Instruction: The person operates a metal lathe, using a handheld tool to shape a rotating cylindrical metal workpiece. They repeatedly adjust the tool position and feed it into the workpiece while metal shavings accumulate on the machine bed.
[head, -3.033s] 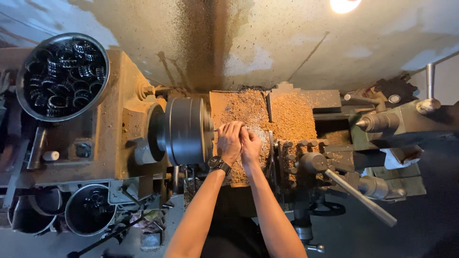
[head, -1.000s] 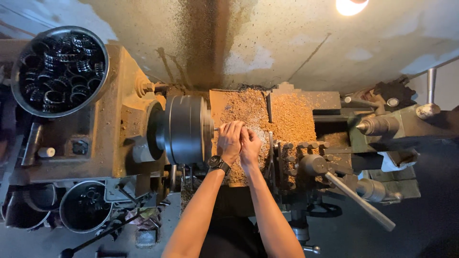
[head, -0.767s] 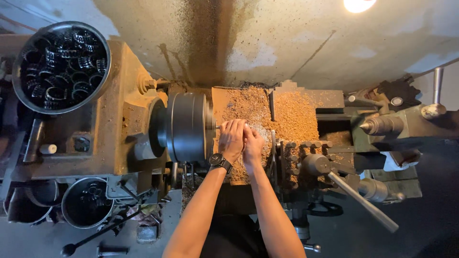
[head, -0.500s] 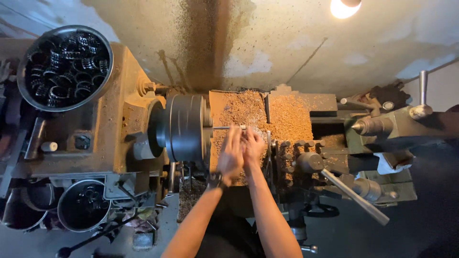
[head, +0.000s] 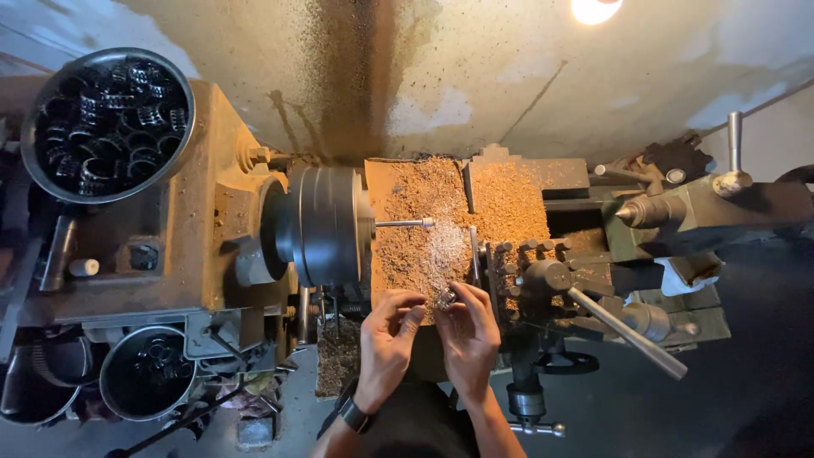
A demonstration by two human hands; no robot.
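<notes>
I look down on a metal lathe. Its dark round chuck (head: 326,225) has a thin steel spindle (head: 405,224) sticking out to the right, now bare. My left hand (head: 387,335) and my right hand (head: 469,332) are drawn back toward me, close together over the lathe's front edge. Between their fingertips sits a small shiny metal piece (head: 446,297), with a tangle of silvery swarf (head: 447,252) just above it. My left wrist wears a dark watch (head: 357,416). The bed (head: 509,199) is covered in brown chips.
A round bowl of dark ring-shaped parts (head: 108,123) rests on the headstock at the upper left. A second bowl (head: 153,371) stands lower left. The tool post with its long handle (head: 625,329) and the tailstock (head: 678,210) lie to the right. A lamp (head: 596,8) glows overhead.
Both hands were up against the chuck around the spindle; they have pulled back toward me, leaving the spindle bare, and now hold a small metal piece between them.
</notes>
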